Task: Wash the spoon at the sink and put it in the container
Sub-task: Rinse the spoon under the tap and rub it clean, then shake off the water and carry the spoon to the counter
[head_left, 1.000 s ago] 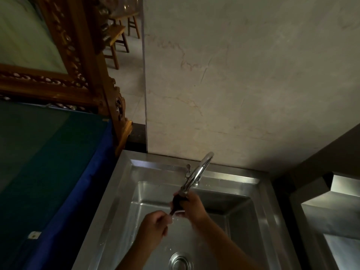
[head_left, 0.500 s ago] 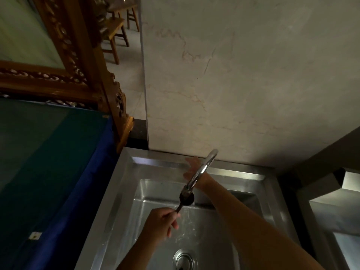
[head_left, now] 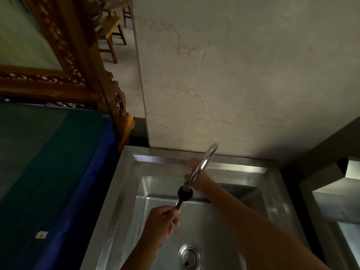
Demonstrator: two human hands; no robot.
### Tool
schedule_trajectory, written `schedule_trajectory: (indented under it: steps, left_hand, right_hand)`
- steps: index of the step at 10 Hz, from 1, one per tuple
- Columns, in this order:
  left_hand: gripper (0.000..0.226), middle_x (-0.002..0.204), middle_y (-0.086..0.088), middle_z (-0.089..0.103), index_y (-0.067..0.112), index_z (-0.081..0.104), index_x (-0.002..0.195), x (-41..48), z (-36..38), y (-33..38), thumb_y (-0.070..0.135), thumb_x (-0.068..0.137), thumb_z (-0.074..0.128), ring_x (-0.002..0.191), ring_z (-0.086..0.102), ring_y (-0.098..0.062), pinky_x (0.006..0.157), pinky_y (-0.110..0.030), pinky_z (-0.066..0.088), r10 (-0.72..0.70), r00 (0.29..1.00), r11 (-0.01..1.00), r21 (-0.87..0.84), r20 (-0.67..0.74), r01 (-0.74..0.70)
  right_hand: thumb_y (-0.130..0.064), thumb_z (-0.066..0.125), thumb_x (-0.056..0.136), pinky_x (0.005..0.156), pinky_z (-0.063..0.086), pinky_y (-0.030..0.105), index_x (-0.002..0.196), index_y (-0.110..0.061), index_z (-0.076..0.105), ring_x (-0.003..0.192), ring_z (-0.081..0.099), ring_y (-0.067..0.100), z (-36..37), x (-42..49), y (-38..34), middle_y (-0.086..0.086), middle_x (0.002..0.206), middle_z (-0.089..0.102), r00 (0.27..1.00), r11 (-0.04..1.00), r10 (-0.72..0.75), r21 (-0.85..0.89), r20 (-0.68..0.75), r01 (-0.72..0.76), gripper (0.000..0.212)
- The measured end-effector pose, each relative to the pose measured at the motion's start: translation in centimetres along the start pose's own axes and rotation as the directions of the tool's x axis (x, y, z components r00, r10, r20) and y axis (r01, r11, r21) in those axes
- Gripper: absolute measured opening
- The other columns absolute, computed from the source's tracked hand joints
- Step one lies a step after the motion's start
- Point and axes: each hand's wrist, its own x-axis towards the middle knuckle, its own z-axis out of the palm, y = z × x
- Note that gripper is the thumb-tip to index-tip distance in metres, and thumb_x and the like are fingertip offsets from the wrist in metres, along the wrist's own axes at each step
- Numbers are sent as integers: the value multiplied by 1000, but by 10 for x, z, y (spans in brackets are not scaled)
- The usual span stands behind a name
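My left hand (head_left: pixel 162 221) grips the spoon (head_left: pixel 184 194) under the tap (head_left: pixel 202 166) to rinse; right hand (head_left: pixel 196 177) reaches behind it, grip unclear.

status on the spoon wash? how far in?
Done: spoon picked up, its bowl right below the faucet spout. In hand: left hand grips the handle; right hand reaches behind the faucet, probably for the tap. Water flow can't be made out. Left: placing it in the container, not in view.

faucet (head_left: pixel 202 168) overhead, sink (head_left: pixel 214 221) basin seemingly open
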Motion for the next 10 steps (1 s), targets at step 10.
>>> schedule_trajectory:
  steps: [10]
  left_hand:
    - [13, 65, 3, 72, 22, 75, 72, -129, -9, 79, 23, 83, 68, 53, 57, 0, 63, -28, 46, 315, 944, 845, 425, 98, -326]
  right_hand:
    - [-26, 56, 94, 87, 50, 44, 108, -8, 67, 95, 68, 26, -71, -247, -20, 11, 102, 73, 995, 540, -79, 841, 57, -5, 26]
